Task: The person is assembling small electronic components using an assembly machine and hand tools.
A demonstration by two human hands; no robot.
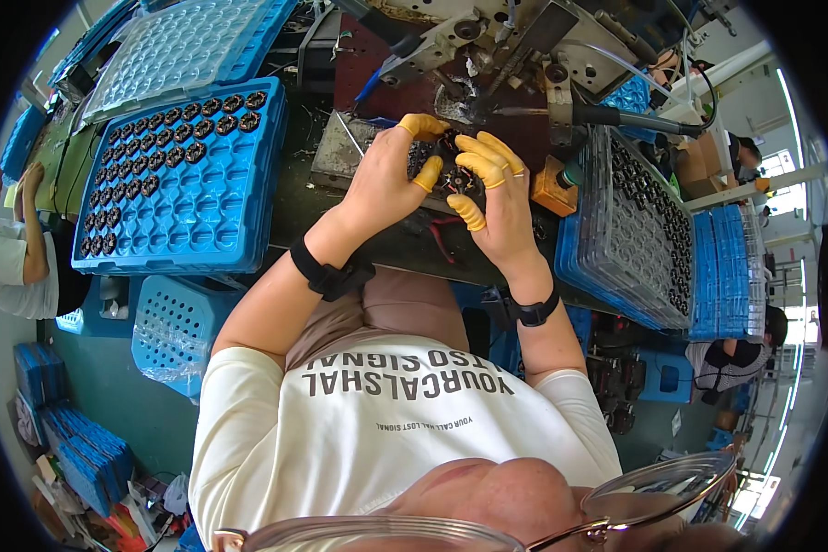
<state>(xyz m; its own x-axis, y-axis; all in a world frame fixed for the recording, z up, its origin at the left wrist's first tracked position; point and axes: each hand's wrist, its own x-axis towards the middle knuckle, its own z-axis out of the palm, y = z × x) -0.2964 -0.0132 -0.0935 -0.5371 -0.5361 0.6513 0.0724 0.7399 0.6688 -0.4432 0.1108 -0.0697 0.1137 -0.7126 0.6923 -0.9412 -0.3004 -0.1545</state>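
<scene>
Yellow finger covers sit on the fingertips of both my hands. My left hand [391, 166] curls in from the left, its thumb and fingers bent around the edge of a small dark round stator [457, 178] with coppery spots. From the right, my right hand [499, 198] closes on the same stator, fingers above and thumb below. The fingers cover much of it, and dark clutter behind blurs its outline. Just beyond my hands stands a metal machine fixture [497, 78] on a dark red plate. A flat metal block [340, 152] lies beside my left wrist.
To the left, a blue tray [216, 216] holds rows of similar stators; a clear-lidded tray [179, 60] lies behind it. Stacked clear trays [616, 248] with stators stand at right, beside an orange-yellow block [554, 187]. Red-handled pliers [442, 241] lie near the bench edge. Other people sit both sides.
</scene>
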